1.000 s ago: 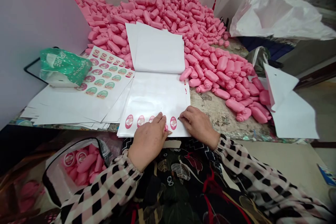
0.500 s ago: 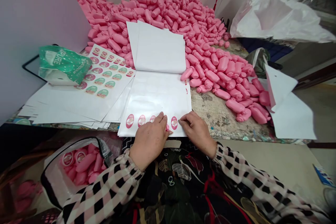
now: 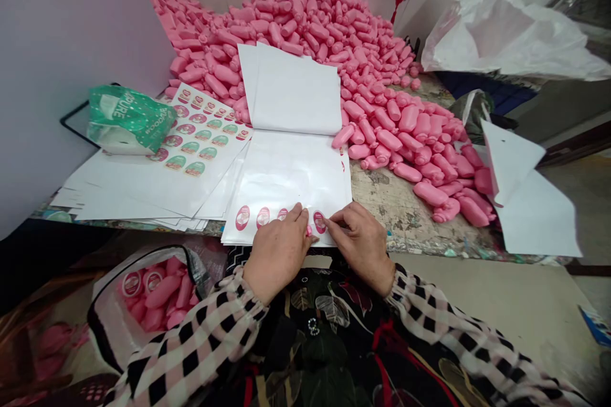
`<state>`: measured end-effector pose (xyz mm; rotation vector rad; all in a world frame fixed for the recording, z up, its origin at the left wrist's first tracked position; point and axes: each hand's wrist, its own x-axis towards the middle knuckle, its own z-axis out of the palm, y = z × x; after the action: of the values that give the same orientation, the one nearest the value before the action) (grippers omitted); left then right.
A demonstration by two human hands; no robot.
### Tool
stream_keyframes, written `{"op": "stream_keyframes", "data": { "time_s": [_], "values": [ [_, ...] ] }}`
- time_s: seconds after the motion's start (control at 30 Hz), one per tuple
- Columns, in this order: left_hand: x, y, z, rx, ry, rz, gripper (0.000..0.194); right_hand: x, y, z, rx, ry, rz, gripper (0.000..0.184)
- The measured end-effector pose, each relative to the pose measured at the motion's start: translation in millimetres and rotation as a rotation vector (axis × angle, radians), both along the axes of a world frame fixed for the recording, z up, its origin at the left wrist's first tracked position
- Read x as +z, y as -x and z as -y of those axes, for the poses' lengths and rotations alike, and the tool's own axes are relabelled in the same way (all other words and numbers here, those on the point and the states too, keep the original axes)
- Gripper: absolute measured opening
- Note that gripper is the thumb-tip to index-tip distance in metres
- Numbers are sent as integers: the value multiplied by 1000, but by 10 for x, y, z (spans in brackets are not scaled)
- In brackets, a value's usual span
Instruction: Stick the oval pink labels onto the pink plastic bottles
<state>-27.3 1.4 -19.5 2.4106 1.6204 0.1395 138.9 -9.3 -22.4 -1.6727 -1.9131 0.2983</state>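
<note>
Some worn tabletop (image 3: 370, 197) right of sheet (image 3: 298, 165); left hand (image 3: 280, 253) near front edge, grip unclear; right hand (image 3: 363, 243) pinched together.

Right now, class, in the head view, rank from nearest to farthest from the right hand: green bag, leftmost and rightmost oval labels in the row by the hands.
1. Rightmost oval label: by the right hand, just left of it.
2. Leftmost oval label: past the left hand.
3. Green bag: far left, farther back.
</note>
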Motion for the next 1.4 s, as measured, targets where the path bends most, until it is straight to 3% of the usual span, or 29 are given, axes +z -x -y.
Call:
{"op": "stream_keyframes", "data": {
  "time_s": [0.13,0.2,0.3,0.43,0.53,0.87,1.17,1.3,1.4],
  "values": [
    [18,49,-12,12,59,123,43,80,-82,-30,-61,-24,-257,23],
    [69,94,-21,55,127,299,44,141,-137,-71,-111,3,-379,22],
    [169,142,-44,245,346,826,51,246,-151,-101,-158,109,-572,24],
    [224,98,-88,486,865,1679,62,359,21,-54,-55,199,-696,23],
    [195,20,-98,598,1024,1962,58,373,180,-10,21,242,-718,21],
    [90,-64,-58,494,1013,1927,65,276,263,10,105,384,-846,22],
    [117,-72,-57,467,995,1903,64,192,252,-8,102,386,-768,24],
    [155,23,-13,344,1063,1731,49,191,173,-12,121,281,-546,22],
    [179,103,18,303,1148,1621,60,221,64,-40,182,184,-284,18]
  ]
}}
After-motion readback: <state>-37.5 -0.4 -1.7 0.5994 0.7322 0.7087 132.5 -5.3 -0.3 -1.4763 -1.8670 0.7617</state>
